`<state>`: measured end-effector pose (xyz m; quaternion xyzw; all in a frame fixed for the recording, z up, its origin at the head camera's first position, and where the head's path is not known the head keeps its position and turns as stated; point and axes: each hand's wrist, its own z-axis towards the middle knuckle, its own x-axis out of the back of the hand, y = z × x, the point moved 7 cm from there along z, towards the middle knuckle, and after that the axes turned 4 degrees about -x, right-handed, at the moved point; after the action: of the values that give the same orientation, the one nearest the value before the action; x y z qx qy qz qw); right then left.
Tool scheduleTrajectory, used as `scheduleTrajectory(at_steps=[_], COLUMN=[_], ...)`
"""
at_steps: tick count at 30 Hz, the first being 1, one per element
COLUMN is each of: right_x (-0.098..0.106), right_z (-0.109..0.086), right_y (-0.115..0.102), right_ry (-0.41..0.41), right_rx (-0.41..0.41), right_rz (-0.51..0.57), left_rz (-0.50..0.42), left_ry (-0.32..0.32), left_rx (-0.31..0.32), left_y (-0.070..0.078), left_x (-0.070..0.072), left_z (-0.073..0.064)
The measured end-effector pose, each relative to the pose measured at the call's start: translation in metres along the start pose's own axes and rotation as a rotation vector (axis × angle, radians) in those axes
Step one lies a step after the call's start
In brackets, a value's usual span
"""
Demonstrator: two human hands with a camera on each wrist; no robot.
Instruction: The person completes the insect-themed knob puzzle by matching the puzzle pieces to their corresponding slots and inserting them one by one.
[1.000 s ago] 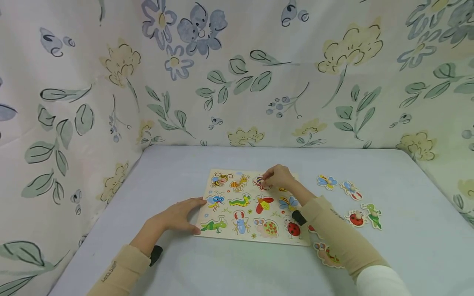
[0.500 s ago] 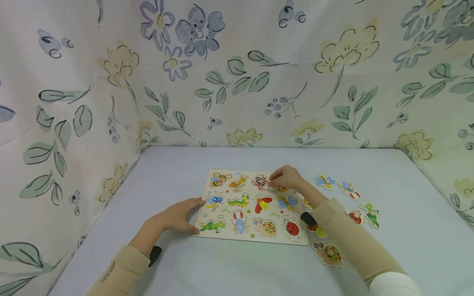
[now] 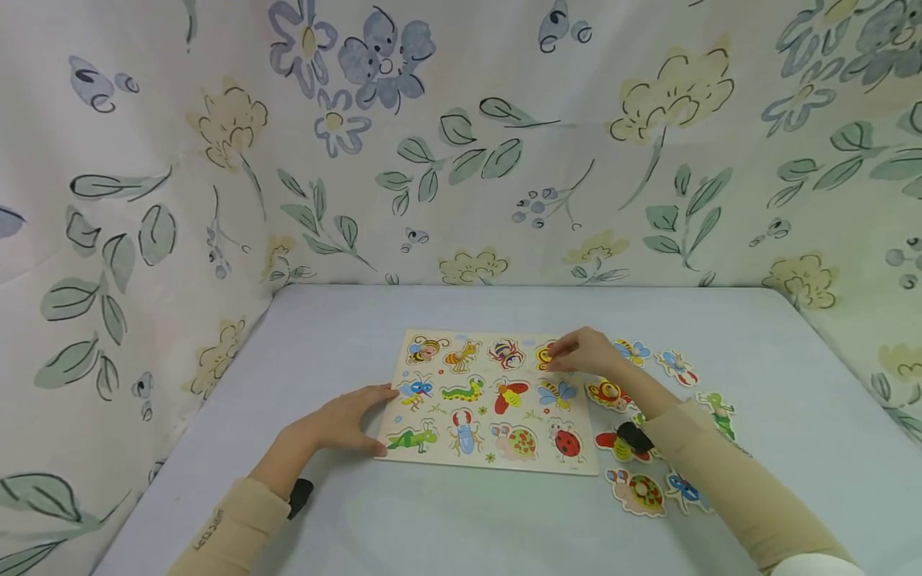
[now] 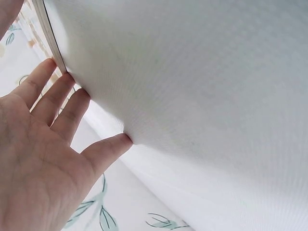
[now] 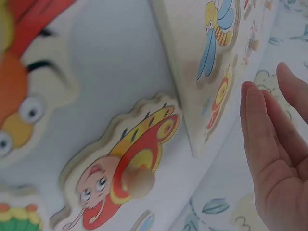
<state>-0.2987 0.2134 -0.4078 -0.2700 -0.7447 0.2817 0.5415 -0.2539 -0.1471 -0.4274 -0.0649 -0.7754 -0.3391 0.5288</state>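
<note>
Bug puzzle board (image 3: 444, 424) lies flat on the desk (image 3: 432, 520), roughly midway btwn its L & R edges, far side of the board near the desk's far edge. L hand (image 3: 344, 420) is at the board's L side, on the side of the desk's L edge: fingers extended & spread, a couple of tips against the board's edge, thumb at its near L corner, nothing gripped. R hand (image 3: 594, 352) is over the board's far R corner, by the butterfly picture (image 3: 545, 357); fingers straight & close together, thumb apart, no pc visible in it; can't tell if the tips touch the board. Bee pc (image 3: 427, 350), ant pc (image 3: 462, 356) & spider pc (image 3: 507, 354) look seated in the board's far row

Loose pcs lie btwn the board & the desk's R edge. Blue-winged pc (image 3: 632, 351) & stag beetle pc (image 3: 677, 366) are toward the desk's far R corner, grasshopper pc (image 3: 719, 412) a bit nearer, partly behind the R forearm. Butterfly pc (image 3: 603, 392) is just beside the board's R side, knob up, w/ red-winged pc (image 3: 608, 442) near it, partly hidden. Snail pc (image 3: 641, 492) & mosquito pc (image 3: 684, 488) lie closest to the desk's near side. Floral cloth (image 3: 461, 200) hangs behind the desk's far edge
</note>
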Motion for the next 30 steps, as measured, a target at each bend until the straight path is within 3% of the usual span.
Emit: scheduleTrajectory(at_steps=[8, 19, 30], right_x=[0.011, 0.031, 0.037], right_z=[-0.018, -0.04, -0.05], right_y=[0.014, 0.04, 0.06], right_ry=[-0.002, 0.007, 0.006], right_rx=[0.022, 0.0, -0.008], right_rz=[0.022, -0.034, -0.045], left_rz=[0.003, 0.001, 0.005], left_ry=[-0.002, -0.003, 0.001], left_rx=[-0.008, -0.008, -0.01], left_y=[0.0, 0.002, 0.002], left_x=[0.0, 0.001, 0.001], left_z=[0.001, 0.0, 0.0])
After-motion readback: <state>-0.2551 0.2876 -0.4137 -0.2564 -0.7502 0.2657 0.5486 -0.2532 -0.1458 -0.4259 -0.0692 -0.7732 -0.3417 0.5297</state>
